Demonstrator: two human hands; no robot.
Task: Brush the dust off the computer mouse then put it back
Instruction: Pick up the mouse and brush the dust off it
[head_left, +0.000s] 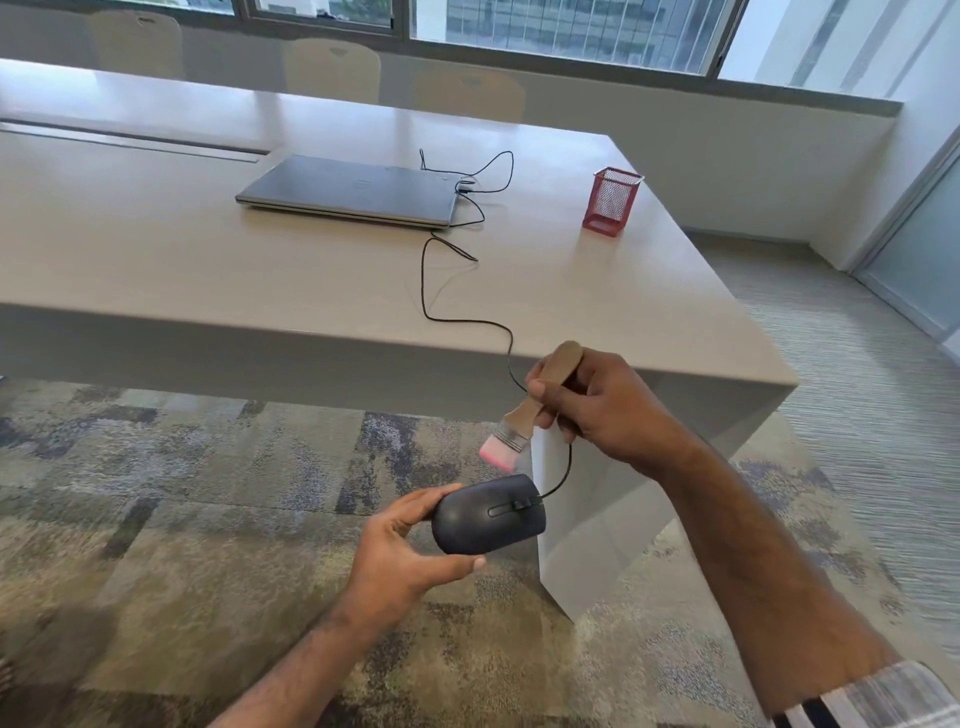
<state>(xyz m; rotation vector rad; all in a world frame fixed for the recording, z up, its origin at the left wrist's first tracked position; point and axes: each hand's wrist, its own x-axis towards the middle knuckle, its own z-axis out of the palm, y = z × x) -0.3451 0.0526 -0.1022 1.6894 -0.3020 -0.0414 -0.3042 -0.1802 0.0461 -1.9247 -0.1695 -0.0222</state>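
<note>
The black wired computer mouse is held in the air, off the surface and in front of its near corner, above the carpet. Its long axis runs roughly left to right in the view, with the scroll wheel and the cable end toward the right and the top shell facing up at the camera. The left hand cradles it from the rear and below, fingers curled over the far side and thumb pressed along the near side, so the hand is clamped on the mouse body.

Just above the mouse's front end, and not quite touching it as far as can be told, hangs the pink-bristled brush. Its wooden handle slants up and to the right, bristles pointing down-left at the mouse. The right hand grips that handle, fingers wrapped round it and thumb along its side, wrist bent with the forearm coming in from lower right. The brush lies up and right of the mouse, so the next stroke is likely a short downward sweep across the buttons.

The cable loops from the mouse back over the surface edge to a closed laptop. A red mesh pen holder stands to the laptop's right.
</note>
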